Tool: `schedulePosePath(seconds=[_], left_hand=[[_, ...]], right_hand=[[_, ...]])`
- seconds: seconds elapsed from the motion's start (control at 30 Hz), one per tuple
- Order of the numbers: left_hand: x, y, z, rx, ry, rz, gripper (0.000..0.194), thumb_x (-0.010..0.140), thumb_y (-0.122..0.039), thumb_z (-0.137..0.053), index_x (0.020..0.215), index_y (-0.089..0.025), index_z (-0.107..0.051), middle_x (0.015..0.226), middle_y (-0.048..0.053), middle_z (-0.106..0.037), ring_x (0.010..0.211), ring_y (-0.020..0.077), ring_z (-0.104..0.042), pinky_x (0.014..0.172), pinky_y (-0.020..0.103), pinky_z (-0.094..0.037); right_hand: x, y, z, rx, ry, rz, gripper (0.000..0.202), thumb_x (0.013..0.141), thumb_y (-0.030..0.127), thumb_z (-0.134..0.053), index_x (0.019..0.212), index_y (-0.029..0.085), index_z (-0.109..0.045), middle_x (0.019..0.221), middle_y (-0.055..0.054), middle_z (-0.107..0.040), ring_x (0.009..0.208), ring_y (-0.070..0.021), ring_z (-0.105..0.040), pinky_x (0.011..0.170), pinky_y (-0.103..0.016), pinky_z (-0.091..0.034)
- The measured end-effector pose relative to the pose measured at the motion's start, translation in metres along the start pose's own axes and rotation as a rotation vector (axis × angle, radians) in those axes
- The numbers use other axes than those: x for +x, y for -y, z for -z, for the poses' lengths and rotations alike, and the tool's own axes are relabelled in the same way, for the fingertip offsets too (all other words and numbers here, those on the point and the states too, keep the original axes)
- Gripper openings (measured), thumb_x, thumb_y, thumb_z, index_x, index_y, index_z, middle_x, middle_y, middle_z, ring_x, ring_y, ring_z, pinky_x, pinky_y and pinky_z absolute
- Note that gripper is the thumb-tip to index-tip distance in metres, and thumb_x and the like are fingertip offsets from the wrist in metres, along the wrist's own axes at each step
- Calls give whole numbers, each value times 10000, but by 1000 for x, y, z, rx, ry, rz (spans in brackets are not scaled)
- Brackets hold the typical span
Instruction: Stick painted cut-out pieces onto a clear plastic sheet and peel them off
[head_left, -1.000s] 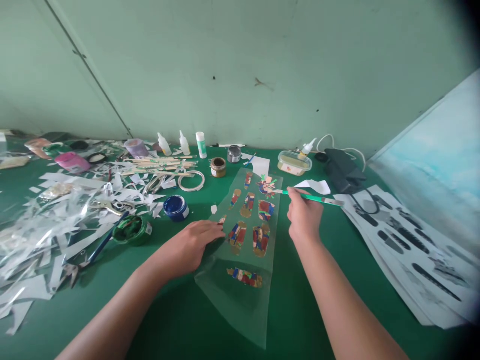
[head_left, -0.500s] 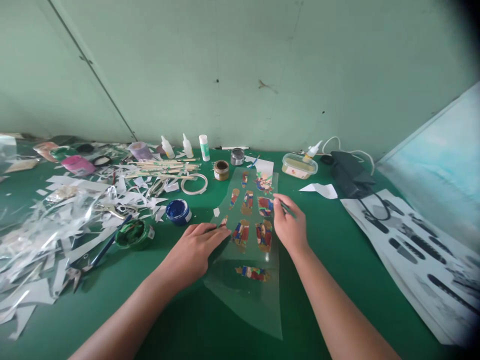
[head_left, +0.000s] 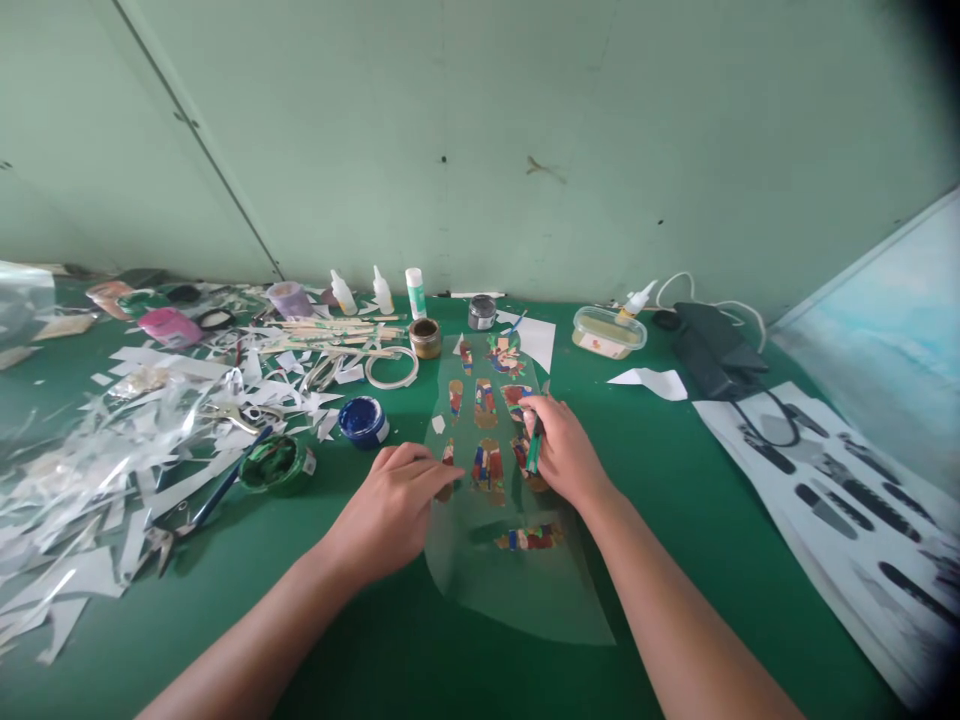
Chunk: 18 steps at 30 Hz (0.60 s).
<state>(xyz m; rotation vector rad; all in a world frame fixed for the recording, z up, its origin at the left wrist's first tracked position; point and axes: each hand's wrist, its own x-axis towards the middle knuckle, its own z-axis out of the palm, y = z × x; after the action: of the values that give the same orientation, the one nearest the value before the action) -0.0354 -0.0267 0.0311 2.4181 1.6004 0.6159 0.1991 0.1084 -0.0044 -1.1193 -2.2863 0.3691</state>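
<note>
Plastic sheet, clear and long (head_left: 510,595): it's lying right between the two hands on the smooth green surface (head_left: 450,665), its long axis running away from the body, its near end slanting a little rightward.
Painted patches, red, blue and gold (head_left: 488,467): they're showing in loose rows on that sheet, one long patch lying crosswise at the near end.
Left hand, palm down (head_left: 394,505): its fingers are pointing rightward over the sheet's left edge; whether they're pinching it, I can't tell.
Right hand, across the way (head_left: 568,450): it's covering part of the right edge, its fingers gripping a slim green handle (head_left: 534,452). Neither hand is sitting clearly nearer the sheet.
Blue paint, in a round open pot (head_left: 364,440): it's standing just beyond the left hand.
</note>
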Motion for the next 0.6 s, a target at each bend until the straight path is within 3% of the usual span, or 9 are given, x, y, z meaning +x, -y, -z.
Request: schedulePosePath(seconds=[0.1, 0.2, 0.33, 0.43, 0.5, 0.6], left_hand=[[1, 1, 0, -45, -66, -12, 471, 828, 34, -438, 1198, -168, -648, 1030, 92, -748, 1103, 294, -570, 897, 471, -482], [2, 3, 1, -83, -80, -28, 377, 876, -26, -465, 1160, -173, -664, 1075, 98, -738, 1091, 278, -590, 903, 462, -499], [3, 7, 1, -75, -28, -35, 306, 918, -109, -495, 1159, -180, -670, 1160, 100, -715, 1118, 265, -612, 957, 476, -492], [3, 9, -2, -68, -2, -47, 301, 922, -126, -502, 1160, -188, -675, 1157, 100, -717, 1127, 260, -625, 976, 475, -493], [3, 11, -4, -64, -17, -60, 304, 919, -119, -502, 1154, -190, -682, 1151, 103, -719, 1134, 258, -626, 980, 469, -497], [6, 14, -4, -45, -64, -63, 295, 932, -128, -499, 1156, -184, -683, 1172, 112, -704, 1134, 257, -618, 972, 460, -502]], right_hand=[[-2, 2, 0, -67, -6, -58, 346, 904, 140, -416, 1184, 224, -601, 1181, -125, -706, 1248, -348, -559, 1041, -567, -385], [-4, 4, -1, -62, -33, -115, 304, 956, 206, -405, 1162, 231, -627, 1178, -122, -716, 1233, -348, -579, 1058, -595, -360], [-4, 11, 6, 129, -171, -123, 347, 997, 312, -401, 1267, 207, -593, 1196, -131, -714, 1167, -280, -640, 1017, -484, -457], [-3, 21, 24, 366, -300, -185, 405, 1032, 428, -336, 1195, 238, -655, 968, -76, -760, 1015, -219, -701, 947, -404, -522], [-6, 25, 38, 471, -228, -177, 435, 1030, 474, -337, 1107, 251, -703, 838, -41, -742, 883, -198, -711, 884, -383, -550], [-18, 18, 52, 454, -86, -16, 331, 985, 443, -487, 1132, 255, -718, 858, -39, -728, 770, -186, -687, 744, -346, -564]])
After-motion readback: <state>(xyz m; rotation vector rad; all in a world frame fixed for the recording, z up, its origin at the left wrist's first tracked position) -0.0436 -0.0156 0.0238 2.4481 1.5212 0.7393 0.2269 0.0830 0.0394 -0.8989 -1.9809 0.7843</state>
